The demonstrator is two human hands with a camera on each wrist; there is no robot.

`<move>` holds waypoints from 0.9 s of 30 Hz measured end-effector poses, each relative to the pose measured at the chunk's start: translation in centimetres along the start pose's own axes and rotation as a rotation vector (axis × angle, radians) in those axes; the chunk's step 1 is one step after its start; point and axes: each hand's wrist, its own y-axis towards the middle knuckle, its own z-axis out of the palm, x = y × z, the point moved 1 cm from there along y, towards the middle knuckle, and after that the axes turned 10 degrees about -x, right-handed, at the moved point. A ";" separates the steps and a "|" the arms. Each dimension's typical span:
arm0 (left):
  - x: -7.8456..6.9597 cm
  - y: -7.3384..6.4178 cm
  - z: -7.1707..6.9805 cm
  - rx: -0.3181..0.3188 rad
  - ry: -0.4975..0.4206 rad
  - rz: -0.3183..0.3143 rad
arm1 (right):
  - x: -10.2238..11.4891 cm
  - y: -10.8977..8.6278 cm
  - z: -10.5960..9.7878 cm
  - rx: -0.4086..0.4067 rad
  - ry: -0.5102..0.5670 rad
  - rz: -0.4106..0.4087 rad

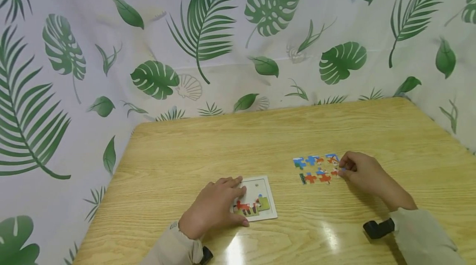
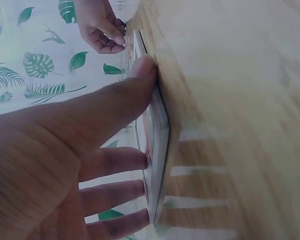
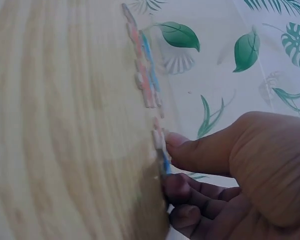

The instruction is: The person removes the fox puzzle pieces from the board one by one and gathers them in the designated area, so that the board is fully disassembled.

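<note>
My left hand [image 1: 215,203] rests over the left side of a white puzzle tray [image 1: 273,207], fingers spread across it and the thumb at its near edge. Some joined pieces [image 1: 250,210] with red and green print lie along the tray's lower part, with a green piece [image 1: 264,203] at their right. Off to the right, my right hand [image 1: 366,176] pinches a jigsaw piece with blue on it [image 3: 166,164] between thumb and fingers, close over the table. The fingers partly hide this piece. Loose jigsaw pieces [image 1: 310,178] lie in two rows left of that hand, some with fox print.
A wood-grain table [image 1: 208,149] carries everything. Behind it and at the sides hangs a white cloth [image 1: 223,91] with green leaf print. Black straps with dark blocks [image 1: 378,229] sit at the wrists, by the beige sleeves [image 1: 424,236].
</note>
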 end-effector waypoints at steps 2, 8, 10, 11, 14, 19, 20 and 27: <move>0.0 0.0 0.1 0.003 0.000 -0.004 | -0.1 -0.1 -0.3 0.011 -0.010 0.005; 0.0 0.1 0.2 0.011 0.006 -0.008 | -0.5 -0.3 -0.6 0.030 -0.020 -0.013; 0.0 0.1 0.2 0.012 0.009 -0.009 | -0.5 -0.2 -0.5 0.031 -0.013 -0.015; 0.0 0.1 0.2 0.011 0.010 -0.009 | -0.5 -0.2 -0.5 0.032 -0.010 -0.017; 0.0 0.1 0.2 0.010 0.011 -0.009 | -0.5 -0.2 -0.5 0.034 -0.007 -0.017; 0.1 0.4 0.5 -0.009 -0.008 -0.007 | -0.2 0.0 -0.8 0.019 0.028 -0.010; 0.2 0.5 0.5 -0.013 -0.013 -0.008 | -0.1 0.0 -0.8 0.015 0.042 -0.014; 0.6 1.1 1.0 -0.057 -0.022 0.011 | 2.0 0.4 0.1 0.016 0.153 -0.084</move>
